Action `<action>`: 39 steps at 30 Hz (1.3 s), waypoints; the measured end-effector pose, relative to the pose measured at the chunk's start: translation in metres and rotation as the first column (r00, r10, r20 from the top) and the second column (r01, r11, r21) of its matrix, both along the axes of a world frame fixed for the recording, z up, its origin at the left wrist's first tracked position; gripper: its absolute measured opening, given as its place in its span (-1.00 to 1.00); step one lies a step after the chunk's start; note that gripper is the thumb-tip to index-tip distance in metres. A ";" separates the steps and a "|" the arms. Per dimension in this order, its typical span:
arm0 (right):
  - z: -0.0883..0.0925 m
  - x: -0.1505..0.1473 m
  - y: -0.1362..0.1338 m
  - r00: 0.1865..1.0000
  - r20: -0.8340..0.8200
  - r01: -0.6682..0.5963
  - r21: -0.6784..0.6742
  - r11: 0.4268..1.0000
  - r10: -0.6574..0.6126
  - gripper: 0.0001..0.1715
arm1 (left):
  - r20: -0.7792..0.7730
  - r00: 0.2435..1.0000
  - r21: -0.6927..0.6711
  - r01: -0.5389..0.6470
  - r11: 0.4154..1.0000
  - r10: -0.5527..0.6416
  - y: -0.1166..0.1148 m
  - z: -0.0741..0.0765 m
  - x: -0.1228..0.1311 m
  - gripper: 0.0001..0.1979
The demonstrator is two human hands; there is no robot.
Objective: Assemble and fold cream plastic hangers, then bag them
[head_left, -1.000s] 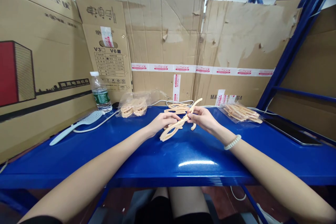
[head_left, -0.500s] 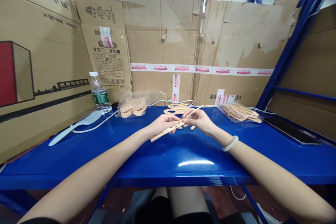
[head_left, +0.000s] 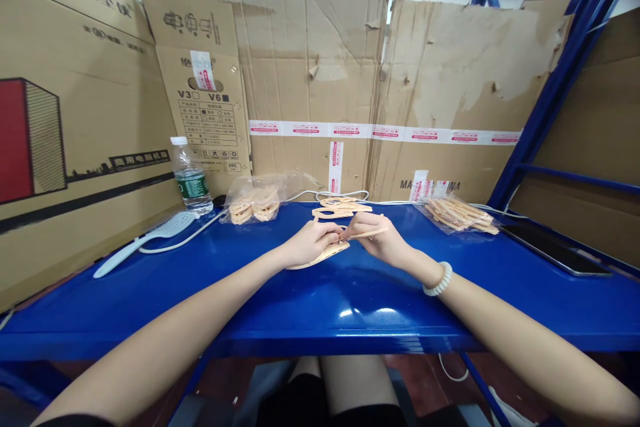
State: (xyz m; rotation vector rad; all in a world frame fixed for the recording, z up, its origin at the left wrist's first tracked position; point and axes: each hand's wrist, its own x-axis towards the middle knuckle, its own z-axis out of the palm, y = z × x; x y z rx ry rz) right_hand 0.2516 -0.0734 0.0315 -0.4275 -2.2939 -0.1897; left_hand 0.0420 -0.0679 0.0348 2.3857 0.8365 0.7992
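Over the middle of the blue table, my left hand (head_left: 311, 241) is closed on a thin, flat wooden piece (head_left: 327, 255) that shows below its fingers. Just to the right, my right hand (head_left: 376, 235) pinches another slim wooden piece (head_left: 369, 234), which lies across its fingers. The fingertips of both hands nearly meet, and the two pieces come close together there; whether they are joined is hidden. Behind the hands rests a small pile of flat wooden cut-outs (head_left: 333, 212).
Along the back stand a water bottle (head_left: 193, 183), a bag of wooden pieces (head_left: 255, 203) and a bag of wooden sticks (head_left: 457, 213). A pale blue hairbrush (head_left: 145, 240) lies left, a dark tablet (head_left: 555, 249) right. Cardboard (head_left: 310, 67) walls the blue table (head_left: 240, 300).
Both wooden pieces have turned: the left one now shows more of its flat face, and the right one has swung down from a steep slant to nearly level. My right hand has rotated slightly.
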 end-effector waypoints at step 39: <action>-0.002 -0.009 -0.018 0.972 0.218 -0.036 0.511 0.859 -0.089 -0.71 | 0.051 0.997 0.072 -0.061 0.996 0.057 -0.012 0.002 0.006 -0.79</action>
